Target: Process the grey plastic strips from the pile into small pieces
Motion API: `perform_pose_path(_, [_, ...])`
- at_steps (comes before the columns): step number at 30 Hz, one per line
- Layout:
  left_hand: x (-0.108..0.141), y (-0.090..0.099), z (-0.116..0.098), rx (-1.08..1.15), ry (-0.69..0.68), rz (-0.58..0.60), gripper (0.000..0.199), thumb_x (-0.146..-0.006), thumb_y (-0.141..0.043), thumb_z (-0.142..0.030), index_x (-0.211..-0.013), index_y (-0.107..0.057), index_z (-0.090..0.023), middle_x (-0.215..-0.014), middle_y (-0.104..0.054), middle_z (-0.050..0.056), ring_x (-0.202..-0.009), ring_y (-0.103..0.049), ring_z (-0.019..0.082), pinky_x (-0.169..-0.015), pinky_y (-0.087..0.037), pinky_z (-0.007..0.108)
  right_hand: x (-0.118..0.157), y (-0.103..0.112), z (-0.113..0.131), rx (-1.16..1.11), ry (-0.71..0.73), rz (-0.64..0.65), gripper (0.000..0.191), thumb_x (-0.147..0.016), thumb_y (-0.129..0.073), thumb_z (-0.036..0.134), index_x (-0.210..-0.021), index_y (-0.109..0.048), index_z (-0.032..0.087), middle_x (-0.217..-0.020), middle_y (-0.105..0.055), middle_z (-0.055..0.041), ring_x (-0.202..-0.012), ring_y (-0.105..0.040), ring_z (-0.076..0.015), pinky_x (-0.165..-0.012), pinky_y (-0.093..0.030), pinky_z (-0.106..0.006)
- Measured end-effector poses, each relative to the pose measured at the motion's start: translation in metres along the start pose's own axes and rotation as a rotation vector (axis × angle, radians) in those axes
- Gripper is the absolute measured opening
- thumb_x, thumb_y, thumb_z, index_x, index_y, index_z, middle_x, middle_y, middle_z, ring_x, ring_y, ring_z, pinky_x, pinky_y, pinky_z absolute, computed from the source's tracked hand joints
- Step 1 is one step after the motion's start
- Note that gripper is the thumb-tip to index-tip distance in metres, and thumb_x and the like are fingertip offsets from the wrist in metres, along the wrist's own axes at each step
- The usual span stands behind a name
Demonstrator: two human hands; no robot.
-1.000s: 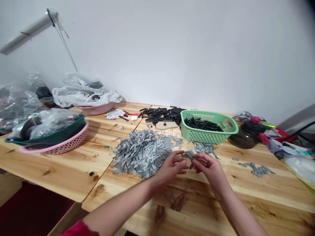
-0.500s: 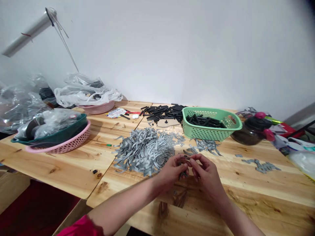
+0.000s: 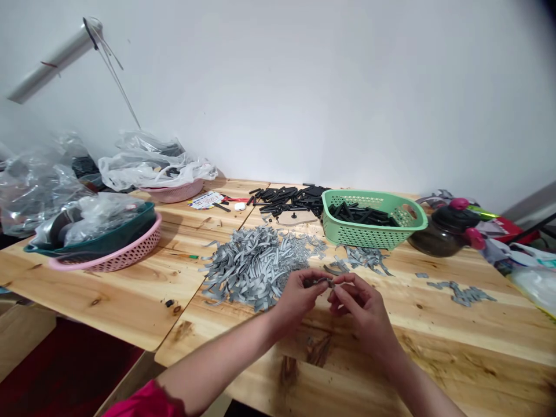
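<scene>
My left hand and my right hand hover close together over the wooden table. Between their fingertips they pinch a small grey strip with a dark end. Its exact shape is partly hidden by my fingers. Just left of my left hand lies a large heap of grey flat strips. A smaller scatter of grey strips lies beyond my right hand.
A green perforated basket holds black tubes, with more black tubes beside it. A pink basket holds a dark green tray and plastic bags at left. A dark pot and grey strips lie right.
My hands have drawn closer together, and their fingertips now meet on the small strip. The view has shifted slightly.
</scene>
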State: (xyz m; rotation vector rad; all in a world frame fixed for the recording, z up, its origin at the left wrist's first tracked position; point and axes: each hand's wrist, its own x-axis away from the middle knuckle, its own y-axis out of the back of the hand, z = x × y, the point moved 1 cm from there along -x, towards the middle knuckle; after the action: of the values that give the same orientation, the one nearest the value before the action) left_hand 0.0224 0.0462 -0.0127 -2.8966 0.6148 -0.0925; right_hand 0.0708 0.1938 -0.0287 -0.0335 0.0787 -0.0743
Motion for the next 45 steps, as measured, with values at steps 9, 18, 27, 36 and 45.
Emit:
perform_pose_path(9, [-0.003, 0.001, 0.008, -0.129, -0.096, 0.120, 0.026, -0.067, -0.067, -0.011, -0.093, -0.069, -0.013, -0.084, -0.066, 0.004, -0.078, -0.058, 0.014, -0.068, -0.041, 0.022, -0.009, 0.013, 0.002, 0.275, 0.161, 0.111, 0.023, -0.086, -0.065, 0.037, -0.101, -0.072, 0.021, -0.091, -0.063, -0.0060, -0.063, -0.052, -0.0099, -0.051, -0.045, -0.019])
perform_pose_path(18, [0.000, 0.004, -0.001, 0.086, 0.120, 0.108, 0.039, -0.069, -0.077, -0.045, -0.086, -0.067, -0.012, -0.058, -0.048, -0.005, -0.042, -0.025, 0.002, -0.042, -0.016, 0.020, -0.010, 0.020, 0.003, -0.027, 0.003, 0.096, 0.028, -0.071, -0.079, 0.040, -0.088, -0.074, 0.018, -0.071, -0.068, -0.0043, -0.063, -0.065, -0.0160, -0.062, -0.059, -0.031])
perform_pose_path(27, [-0.004, 0.006, 0.006, -0.033, -0.067, -0.040, 0.023, -0.069, -0.078, -0.029, -0.081, -0.069, -0.012, -0.077, -0.066, 0.003, -0.071, -0.057, 0.012, -0.068, -0.042, 0.023, -0.006, 0.012, 0.001, -0.008, 0.013, 0.066, 0.021, -0.075, -0.077, 0.038, -0.086, -0.073, 0.020, -0.077, -0.068, -0.0021, -0.065, -0.065, -0.0126, -0.064, -0.059, -0.026])
perform_pose_path(36, [-0.004, 0.007, 0.007, -0.066, -0.094, -0.142, 0.020, -0.067, -0.080, -0.027, -0.075, -0.067, -0.013, -0.071, -0.066, 0.002, -0.066, -0.057, 0.011, -0.064, -0.043, 0.023, -0.005, 0.014, -0.006, 0.022, 0.057, 0.144, 0.018, -0.081, -0.072, 0.034, -0.093, -0.072, 0.021, -0.085, -0.067, -0.0037, -0.075, -0.064, -0.0143, -0.071, -0.059, -0.028])
perform_pose_path(45, [-0.001, 0.004, 0.003, -0.111, -0.140, -0.086, 0.015, -0.074, -0.075, -0.026, -0.081, -0.073, -0.013, -0.078, -0.071, 0.005, -0.073, -0.063, 0.015, -0.069, -0.046, 0.024, -0.004, 0.010, 0.001, -0.007, -0.011, 0.052, 0.025, -0.078, -0.075, 0.039, -0.078, -0.069, 0.015, -0.074, -0.064, -0.0025, -0.068, -0.063, -0.0124, -0.066, -0.058, -0.024])
